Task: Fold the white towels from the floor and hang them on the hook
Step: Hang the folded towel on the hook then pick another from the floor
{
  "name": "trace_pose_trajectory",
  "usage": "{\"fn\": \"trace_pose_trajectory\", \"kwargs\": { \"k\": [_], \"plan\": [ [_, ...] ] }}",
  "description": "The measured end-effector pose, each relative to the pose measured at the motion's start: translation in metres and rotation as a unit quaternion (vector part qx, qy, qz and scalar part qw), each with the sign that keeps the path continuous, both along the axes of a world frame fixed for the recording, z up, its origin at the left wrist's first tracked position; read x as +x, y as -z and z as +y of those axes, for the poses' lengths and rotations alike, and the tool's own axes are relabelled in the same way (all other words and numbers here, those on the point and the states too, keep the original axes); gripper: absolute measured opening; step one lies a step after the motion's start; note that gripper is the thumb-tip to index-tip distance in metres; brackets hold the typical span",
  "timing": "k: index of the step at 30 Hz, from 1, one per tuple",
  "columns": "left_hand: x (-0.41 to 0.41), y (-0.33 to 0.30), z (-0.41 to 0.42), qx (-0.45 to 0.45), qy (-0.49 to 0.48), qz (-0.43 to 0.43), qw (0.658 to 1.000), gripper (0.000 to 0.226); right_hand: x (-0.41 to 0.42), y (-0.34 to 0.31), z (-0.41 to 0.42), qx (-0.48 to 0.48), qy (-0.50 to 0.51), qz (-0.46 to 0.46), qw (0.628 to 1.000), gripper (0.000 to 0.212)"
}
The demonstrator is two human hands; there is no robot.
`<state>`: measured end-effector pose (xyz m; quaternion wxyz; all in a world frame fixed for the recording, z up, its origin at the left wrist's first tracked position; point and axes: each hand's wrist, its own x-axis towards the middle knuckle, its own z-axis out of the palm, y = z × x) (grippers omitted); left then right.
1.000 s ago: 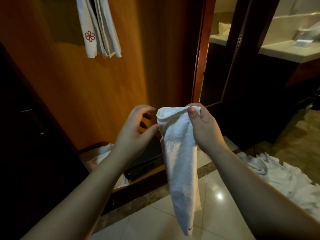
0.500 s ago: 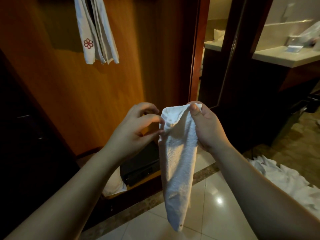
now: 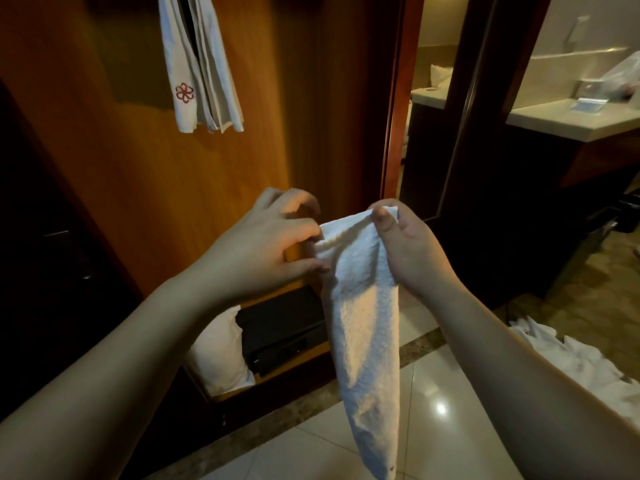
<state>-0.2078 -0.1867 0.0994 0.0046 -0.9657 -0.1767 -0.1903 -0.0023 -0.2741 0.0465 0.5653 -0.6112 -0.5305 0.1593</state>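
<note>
You hold a folded white towel (image 3: 363, 327) up by its top edge, ready for hanging.

Your right hand (image 3: 408, 251) pinches one top corner; your left hand (image 3: 256, 251) pinches the other so it hangs straight, arms raised below the hung towels (image 3: 201, 64); more lie on the floor (image 3: 433, 445).

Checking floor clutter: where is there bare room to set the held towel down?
Bare floor tile lies between the wardrobe base and the towel pile at right. The wardrobe's bottom shelf is crowded by a black box and a white bundle.
</note>
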Motion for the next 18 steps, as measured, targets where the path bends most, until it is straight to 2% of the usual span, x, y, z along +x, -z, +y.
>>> {"fn": "trace_pose_trajectory", "kwargs": {
  "k": [2,4,6,9,12,14,15,16,17,18],
  "plan": [
    [0.0,-0.011,0.004,0.001,-0.013,0.075,0.997,0.018,-0.003,0.0,-0.002,0.007,-0.001,-0.031,1.0,0.026],
    [-0.004,-0.025,0.006,-0.037,-0.007,0.105,0.994,0.014,-0.006,-0.002,-0.005,0.023,-0.007,-0.053,0.998,0.021],
    [-0.01,-0.037,0.005,-0.075,0.014,0.051,0.996,0.011,-0.009,-0.009,-0.007,0.069,-0.013,-0.05,0.996,0.023],
    [-0.006,-0.046,0.0,-0.188,0.011,-0.048,0.981,0.007,-0.01,-0.021,-0.006,0.133,-0.009,-0.029,0.991,0.015],
    [-0.002,-0.043,-0.002,-0.156,0.005,-0.028,0.987,0.023,-0.01,-0.026,-0.002,0.079,-0.016,-0.023,0.996,0.016],
    [-0.004,-0.047,-0.003,-0.165,0.015,-0.091,0.982,0.022,-0.012,-0.032,-0.002,0.073,-0.029,0.0,0.997,0.03],
    [-0.003,-0.046,-0.003,-0.206,0.024,-0.162,0.965,0.023,-0.014,-0.036,-0.002,0.078,-0.036,0.018,0.996,0.036],
    [0.0,-0.043,-0.002,-0.278,0.042,-0.246,0.928,0.027,-0.016,-0.04,-0.001,0.084,-0.042,0.037,0.995,0.04],
    [0.005,-0.04,-0.005,-0.379,0.063,-0.326,0.864,0.03,-0.018,-0.044,0.002,0.089,-0.043,0.056,0.994,0.043],
    [0.009,-0.034,-0.004,-0.477,0.075,-0.365,0.796,0.031,-0.02,-0.048,0.005,0.092,-0.036,0.072,0.992,0.046]
  ]
}}
